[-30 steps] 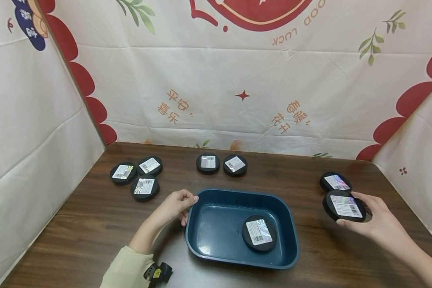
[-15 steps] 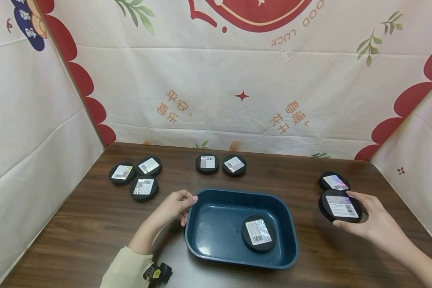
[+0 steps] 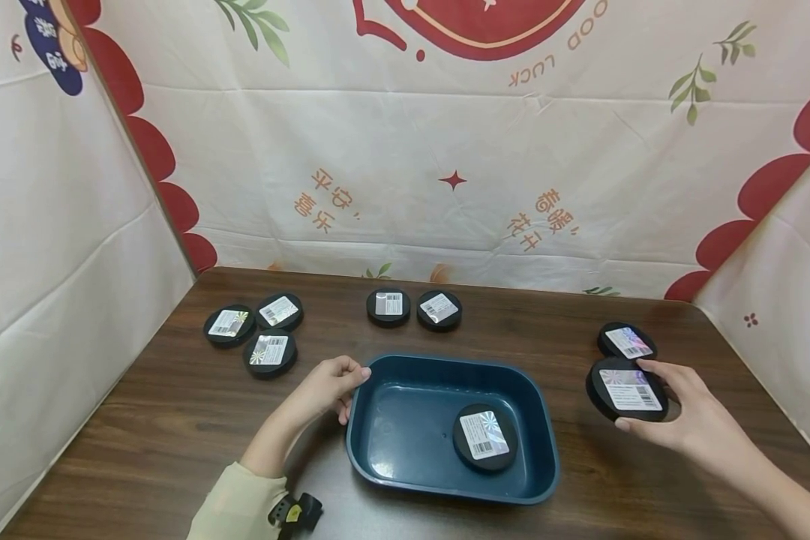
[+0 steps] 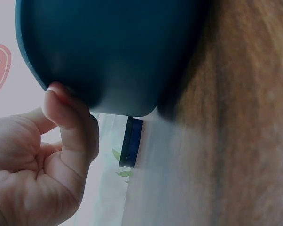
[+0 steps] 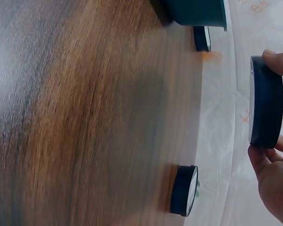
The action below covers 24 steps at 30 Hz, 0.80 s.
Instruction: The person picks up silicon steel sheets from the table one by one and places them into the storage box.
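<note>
At the right, my right hand (image 3: 690,411) holds a black round disc (image 3: 626,390) by its edge, the white barcode label facing up. The right wrist view shows this held disc (image 5: 266,103) raised above the table, fingers on opposite sides of its rim. With thumb and curled fingers, my left hand (image 3: 327,386) grips the left rim of a dark blue plastic tray (image 3: 405,439). In the left wrist view the thumb lies at the tray's edge (image 4: 108,52). Another labelled black disc (image 3: 485,439) lies inside the tray, right of its middle.
Just behind the held disc, a similar disc (image 3: 626,341) lies on the brown wooden table (image 3: 142,450). Two more discs (image 3: 439,310) lie behind the tray, and a cluster of three discs (image 3: 270,352) lies at the left. A printed white cloth (image 3: 412,135) hangs behind the table.
My right hand has moved left with the disc, a little closer to the tray. My left hand and the tray stay where they were.
</note>
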Each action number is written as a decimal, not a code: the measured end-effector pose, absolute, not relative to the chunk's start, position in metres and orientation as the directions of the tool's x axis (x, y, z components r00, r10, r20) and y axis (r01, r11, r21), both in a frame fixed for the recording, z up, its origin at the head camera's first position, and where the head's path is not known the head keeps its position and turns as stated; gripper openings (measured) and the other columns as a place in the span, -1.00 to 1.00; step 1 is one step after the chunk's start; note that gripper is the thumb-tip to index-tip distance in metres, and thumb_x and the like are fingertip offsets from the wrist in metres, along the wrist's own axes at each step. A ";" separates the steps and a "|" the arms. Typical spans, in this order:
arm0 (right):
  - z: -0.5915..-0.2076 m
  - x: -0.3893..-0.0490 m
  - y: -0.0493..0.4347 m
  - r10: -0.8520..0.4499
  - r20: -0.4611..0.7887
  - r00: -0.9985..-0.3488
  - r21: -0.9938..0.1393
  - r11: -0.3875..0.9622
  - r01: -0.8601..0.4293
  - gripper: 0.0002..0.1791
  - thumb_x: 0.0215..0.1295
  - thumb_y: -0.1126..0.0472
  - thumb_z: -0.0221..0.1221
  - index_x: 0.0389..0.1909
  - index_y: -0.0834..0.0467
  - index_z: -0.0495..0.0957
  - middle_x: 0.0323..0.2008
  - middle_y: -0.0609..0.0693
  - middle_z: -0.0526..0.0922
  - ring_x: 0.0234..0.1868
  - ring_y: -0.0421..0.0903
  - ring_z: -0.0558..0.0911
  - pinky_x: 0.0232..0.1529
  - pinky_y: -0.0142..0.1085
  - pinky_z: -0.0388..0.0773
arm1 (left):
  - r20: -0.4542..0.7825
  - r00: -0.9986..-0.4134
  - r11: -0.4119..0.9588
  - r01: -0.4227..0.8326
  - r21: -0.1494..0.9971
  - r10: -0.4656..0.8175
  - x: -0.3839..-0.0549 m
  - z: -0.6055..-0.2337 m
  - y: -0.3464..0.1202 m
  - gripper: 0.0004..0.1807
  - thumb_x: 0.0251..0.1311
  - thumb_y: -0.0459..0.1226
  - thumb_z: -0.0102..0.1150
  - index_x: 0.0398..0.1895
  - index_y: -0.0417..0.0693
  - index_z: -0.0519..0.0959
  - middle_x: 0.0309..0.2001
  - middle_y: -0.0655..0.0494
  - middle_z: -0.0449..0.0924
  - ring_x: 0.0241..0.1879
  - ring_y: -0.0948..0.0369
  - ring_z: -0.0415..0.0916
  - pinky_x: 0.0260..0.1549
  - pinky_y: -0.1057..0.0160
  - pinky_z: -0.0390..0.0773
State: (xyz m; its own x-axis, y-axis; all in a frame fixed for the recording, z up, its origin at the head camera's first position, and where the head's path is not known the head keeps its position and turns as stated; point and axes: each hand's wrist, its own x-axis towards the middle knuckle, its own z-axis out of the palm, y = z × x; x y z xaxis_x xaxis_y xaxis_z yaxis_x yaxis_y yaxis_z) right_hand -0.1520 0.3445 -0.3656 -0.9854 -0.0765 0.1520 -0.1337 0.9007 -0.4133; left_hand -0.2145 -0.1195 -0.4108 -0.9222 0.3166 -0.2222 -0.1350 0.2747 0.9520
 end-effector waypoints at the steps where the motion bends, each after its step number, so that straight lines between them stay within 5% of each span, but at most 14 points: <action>1: -0.366 -0.151 0.343 -0.079 0.147 -0.986 -0.414 0.900 -0.134 -0.04 -0.14 -0.04 0.44 0.25 0.29 0.23 0.11 0.36 0.20 -0.04 0.28 0.37 -0.28 -0.13 0.33 | -0.221 -0.922 0.275 -0.134 0.952 0.317 -0.215 -0.411 -0.120 -0.73 0.32 -0.22 0.03 -0.26 -0.34 0.40 -0.69 0.04 0.39 -0.81 0.26 0.33 -0.79 0.39 0.40; 8: -0.362 -0.149 0.335 -0.096 0.163 -0.982 -0.406 0.901 -0.156 -0.05 -0.19 -0.02 0.47 0.22 0.28 0.26 0.08 0.33 0.24 -0.10 0.26 0.43 -0.40 -0.45 0.32 | -0.214 -0.922 0.276 -0.125 0.953 0.321 -0.214 -0.411 -0.120 -0.71 0.32 -0.21 0.04 -0.25 -0.35 0.40 -0.69 0.04 0.39 -0.80 0.27 0.34 -0.78 0.39 0.40; 20: -0.359 -0.143 0.318 -0.123 0.165 -0.979 -0.403 0.897 -0.180 -0.04 -0.24 0.00 0.49 0.22 0.23 0.28 0.09 0.30 0.27 -0.09 0.25 0.44 -0.31 -0.26 0.42 | -0.206 -0.923 0.281 -0.113 0.953 0.325 -0.212 -0.409 -0.121 -0.70 0.31 -0.20 0.04 -0.24 -0.35 0.41 -0.70 0.04 0.39 -0.80 0.26 0.34 -0.77 0.38 0.41; 24: -0.356 -0.141 0.312 -0.132 0.128 -0.983 -0.416 0.893 -0.174 -0.01 -0.21 -0.01 0.48 0.26 0.22 0.24 0.10 0.30 0.24 -0.08 0.28 0.44 -0.22 -0.05 0.48 | -0.209 -0.925 0.281 -0.119 0.952 0.317 -0.213 -0.410 -0.119 -0.71 0.31 -0.21 0.05 -0.25 -0.34 0.41 -0.71 0.04 0.39 -0.81 0.26 0.33 -0.78 0.38 0.40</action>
State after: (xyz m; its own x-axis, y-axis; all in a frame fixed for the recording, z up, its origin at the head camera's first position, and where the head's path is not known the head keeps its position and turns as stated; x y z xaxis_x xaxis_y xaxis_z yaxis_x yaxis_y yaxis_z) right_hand -0.1414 0.3123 -0.3560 -0.9830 -0.1318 0.1276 -0.1736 0.8929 -0.4155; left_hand -0.2131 -0.1195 -0.4096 -0.9252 0.3166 -0.2092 -0.1193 0.2806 0.9524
